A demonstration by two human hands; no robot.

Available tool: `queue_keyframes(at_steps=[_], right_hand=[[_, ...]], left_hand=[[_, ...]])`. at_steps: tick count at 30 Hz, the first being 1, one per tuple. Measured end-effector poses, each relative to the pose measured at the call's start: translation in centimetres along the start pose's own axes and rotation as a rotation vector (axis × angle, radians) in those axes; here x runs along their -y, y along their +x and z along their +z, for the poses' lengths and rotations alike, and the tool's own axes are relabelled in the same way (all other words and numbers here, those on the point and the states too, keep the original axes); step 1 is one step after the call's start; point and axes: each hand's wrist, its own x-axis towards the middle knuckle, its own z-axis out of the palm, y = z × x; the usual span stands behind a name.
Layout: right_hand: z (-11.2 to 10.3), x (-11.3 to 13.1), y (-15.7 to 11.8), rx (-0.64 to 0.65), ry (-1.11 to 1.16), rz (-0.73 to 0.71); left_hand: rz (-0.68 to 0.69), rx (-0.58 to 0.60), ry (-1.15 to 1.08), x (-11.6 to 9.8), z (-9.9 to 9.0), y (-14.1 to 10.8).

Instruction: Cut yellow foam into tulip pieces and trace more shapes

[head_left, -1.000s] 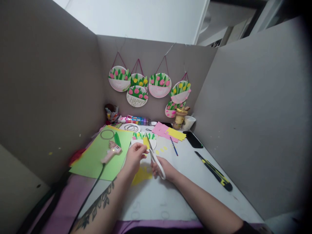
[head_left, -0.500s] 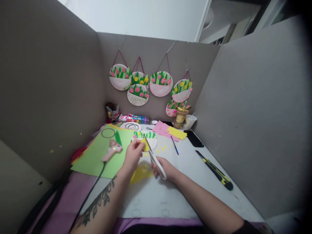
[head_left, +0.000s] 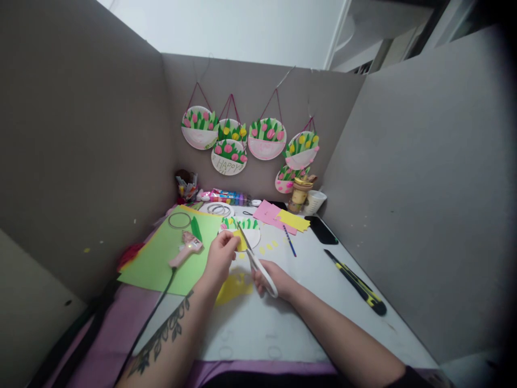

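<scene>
My left hand [head_left: 223, 251] pinches a small piece of yellow paper [head_left: 241, 241] between thumb and fingers. White-handled scissors [head_left: 263, 276] are gripped in my right hand [head_left: 274, 279], their blades pointing up and left against the edge of that paper. Behind both hands lies a white paper plate [head_left: 251, 236] with green leaves and a little pink and yellow along its upper part; my left hand hides some of it. A few small yellow cut-outs [head_left: 269, 248] are scattered to its right. Beneath my hands rests a larger yellow scrap [head_left: 234, 288].
Green sheets [head_left: 155, 267] with a pink glue gun [head_left: 188, 250] lie at left. On the right are a patterned pencil [head_left: 290, 241], a utility knife [head_left: 355, 283] and a phone [head_left: 321, 230]. Pink paper [head_left: 267, 213] and yellow paper [head_left: 294, 220] lie farther back. Decorated plates [head_left: 267, 148] hang on the back panel.
My right hand and the scissors have shifted very slightly to the right. The left hand with the yellow paper stays in about the same place.
</scene>
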Motion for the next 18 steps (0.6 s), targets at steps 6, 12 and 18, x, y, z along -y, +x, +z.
queue_keyframes(at_steps=[6, 12, 18], right_hand=[[0.2, 0.8, -0.5, 0.004, -0.024, -0.005], [0.2, 0.6, -0.6, 0.006, -0.063, -0.046], [0.0, -0.1, -0.2, 0.011, -0.058, -0.048]], left_hand=[[-0.006, -0.006, 0.001, -0.3, 0.1, -0.2], [0.007, 0.002, 0.012, -0.4, 0.2, -0.3], [0.000, 0.026, 0.029, -0.1, 0.2, -0.3]])
